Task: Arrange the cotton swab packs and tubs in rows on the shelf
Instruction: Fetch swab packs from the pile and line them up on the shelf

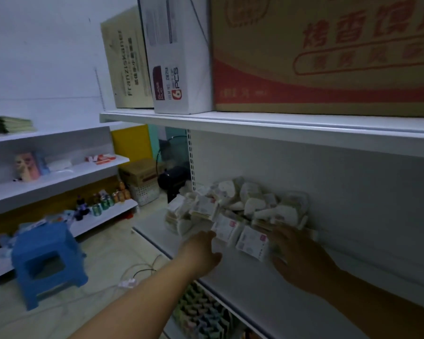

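1. Currently both hands reach onto the white metal shelf (242,280); frame is dim and blurred.
2. Left hand (203,253): fingers loosely spread, tips at the near-left edge of the heap, next to a white paper-wrapped cotton swab pack (224,227). Can't tell if it actually touches it; nothing pinched.
3. Right hand (301,258): palm down, fingers spread, laid against the right side of a second white swab pack with a pink label (252,242). Can't tell whether it grips anything.
4. That pack sits between the two hands, leaning on the first pack.
5. Beyond both hands: a loose unsorted heap of swab packs and clear tubs (245,204), piled against the shelf's back panel. No rows visible.
6. Above the hands: upper shelf board carrying a large brown-and-red cardboard carton (328,52) and a white printed box (179,57) beside it.
7. Left of the left hand, down on the floor: a blue plastic stool (47,260).
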